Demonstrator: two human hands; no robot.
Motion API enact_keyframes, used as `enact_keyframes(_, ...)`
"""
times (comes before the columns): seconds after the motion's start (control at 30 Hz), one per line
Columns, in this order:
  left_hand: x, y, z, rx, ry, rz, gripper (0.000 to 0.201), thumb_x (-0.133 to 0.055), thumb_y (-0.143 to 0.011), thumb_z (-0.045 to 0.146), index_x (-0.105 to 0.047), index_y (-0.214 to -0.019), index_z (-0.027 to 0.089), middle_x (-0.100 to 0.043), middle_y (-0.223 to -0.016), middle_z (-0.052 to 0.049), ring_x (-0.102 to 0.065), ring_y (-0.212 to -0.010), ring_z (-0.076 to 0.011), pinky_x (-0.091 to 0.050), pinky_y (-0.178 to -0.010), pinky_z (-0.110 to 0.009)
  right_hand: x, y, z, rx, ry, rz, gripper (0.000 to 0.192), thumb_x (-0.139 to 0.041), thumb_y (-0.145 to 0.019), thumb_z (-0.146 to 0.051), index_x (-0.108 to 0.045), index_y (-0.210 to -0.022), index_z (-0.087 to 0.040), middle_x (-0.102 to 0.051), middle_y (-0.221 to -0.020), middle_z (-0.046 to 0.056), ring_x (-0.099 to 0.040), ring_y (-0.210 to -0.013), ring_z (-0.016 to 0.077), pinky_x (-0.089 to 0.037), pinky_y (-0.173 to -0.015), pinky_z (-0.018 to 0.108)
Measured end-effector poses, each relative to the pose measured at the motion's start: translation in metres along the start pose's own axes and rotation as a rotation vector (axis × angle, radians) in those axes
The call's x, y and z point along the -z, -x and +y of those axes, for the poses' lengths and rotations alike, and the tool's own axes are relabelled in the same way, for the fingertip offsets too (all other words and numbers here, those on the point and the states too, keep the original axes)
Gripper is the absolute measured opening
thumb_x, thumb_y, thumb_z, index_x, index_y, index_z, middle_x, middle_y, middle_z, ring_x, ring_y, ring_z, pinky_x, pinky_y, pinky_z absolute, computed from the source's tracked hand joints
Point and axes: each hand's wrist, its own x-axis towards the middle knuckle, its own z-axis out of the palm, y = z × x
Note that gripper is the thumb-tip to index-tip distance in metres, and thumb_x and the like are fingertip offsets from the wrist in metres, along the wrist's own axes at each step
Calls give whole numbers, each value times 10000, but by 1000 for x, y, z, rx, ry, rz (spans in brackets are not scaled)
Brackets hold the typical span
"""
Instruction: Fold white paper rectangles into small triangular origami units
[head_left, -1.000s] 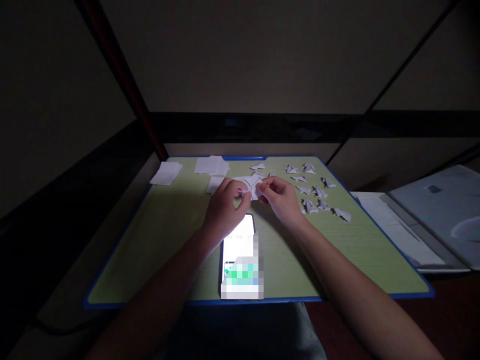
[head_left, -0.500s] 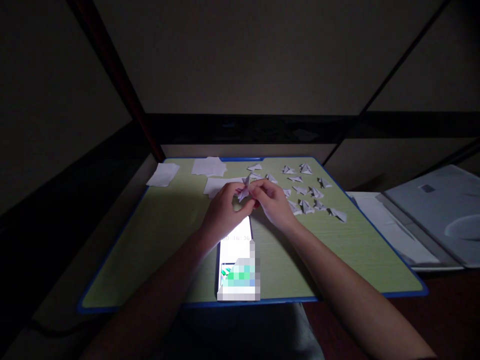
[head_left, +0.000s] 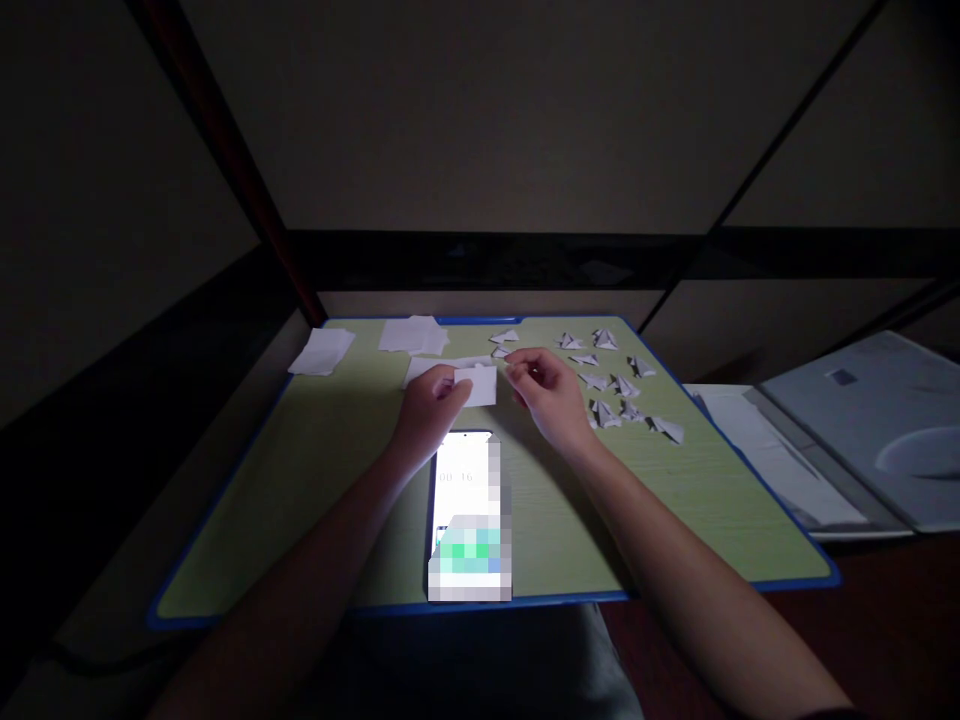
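My left hand (head_left: 429, 408) pinches a small white paper rectangle (head_left: 482, 388) between thumb and fingers, above the table. To its right, my right hand (head_left: 553, 395) is raised with curled fingers. Its thumb and index tips are slightly apart, and I see nothing between them. Behind the held paper lies a white sheet (head_left: 420, 369), partly covered by my left hand. Several small folded paper pieces (head_left: 604, 412) lie right of and beyond my right hand, some hidden by it. A lit phone (head_left: 465, 500) rests below the hands.
The green table (head_left: 300, 500) has a raised blue rim. Two stacks of white paper, a left stack (head_left: 322, 351) and a middle stack (head_left: 411, 335), lie near its far edge. Beyond the right edge stands a pale grey box-like object (head_left: 885, 440). A wall (head_left: 480, 130) rises behind.
The folded paper between both hands is no longer visible there; a flat paper rectangle now shows in my left hand. My right hand has moved apart from the left. The view has shifted slightly.
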Motion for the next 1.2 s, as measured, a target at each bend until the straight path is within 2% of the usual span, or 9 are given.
enact_keyframes(0.1,2,-1,-1,33,44,-38,146,-608,-747,292,-561,-651,192,-590,-592,12,-550,-571,-140,-414,-528,-259,0,-2,2,-24,15,-31,242,-675,-729,-353,-651,-895,-178,-564,-695,-28,-465,-538,93,-363,-508,250)
enact_keyframes(0.33,5,-2,-4,102,124,-157,142,-640,-739,310,-639,-752,169,-687,-681,-7,-632,-615,-153,-484,-549,-263,-1,0,-2,-136,-35,-101,191,-700,-674,-346,-627,-695,-171,-499,-489,-58,-439,-469,93,-320,-478,245)
enact_keyframes(0.67,11,-8,-5,146,137,-108,189,-641,-722,289,-635,-849,149,-735,-787,-74,-658,-571,-148,-480,-485,-246,3,-3,1,-247,-100,-13,213,-722,-620,-362,-653,-704,-178,-576,-538,-34,-472,-480,100,-354,-481,243)
enact_keyframes(0.77,26,-16,-15,145,-46,-128,234,-613,-745,312,-666,-899,145,-706,-754,-56,-643,-593,-170,-488,-527,-280,7,-7,3,-243,-83,67,224,-685,-609,-366,-649,-743,-191,-609,-644,-23,-491,-543,106,-375,-504,240)
enact_keyframes(0.87,45,-21,-25,25,-500,70,275,-604,-793,355,-696,-984,181,-672,-875,-67,-625,-741,-215,-513,-677,-354,11,-11,5,-234,-58,113,229,-654,-610,-366,-632,-765,-199,-616,-713,-13,-503,-592,116,-392,-522,243)
enact_keyframes(0.93,53,-21,-29,-4,-624,133,289,-594,-823,371,-689,-1041,206,-657,-987,-87,-624,-824,-237,-512,-744,-378,13,-13,7,-236,-48,114,230,-648,-603,-361,-629,-767,-201,-613,-718,-11,-499,-596,120,-392,-520,244)
enact_keyframes(1.0,54,-20,-31,-47,-633,61,298,-604,-833,373,-676,-1064,197,-656,-1049,-100,-632,-890,-248,-512,-803,-389,13,-14,7,-240,-45,100,227,-639,-595,-354,-633,-762,-200,-611,-705,-11,-491,-582,119,-386,-513,245)
enact_keyframes(1.13,44,-13,-30,-216,-664,-210,360,-658,-817,386,-658,-1101,164,-675,-1123,-113,-623,-1034,-275,-487,-931,-419,13,-14,7,-243,-31,80,210,-650,-598,-343,-645,-750,-199,-625,-687,-8,-513,-577,123,-390,-519,251)
enact_keyframes(1.2,39,-11,-30,-276,-695,-281,393,-685,-804,391,-653,-1127,170,-673,-1176,-115,-610,-1094,-286,-468,-972,-427,13,-13,7,-243,-27,82,203,-663,-602,-342,-646,-746,-199,-627,-680,-7,-517,-575,126,-391,-518,252)
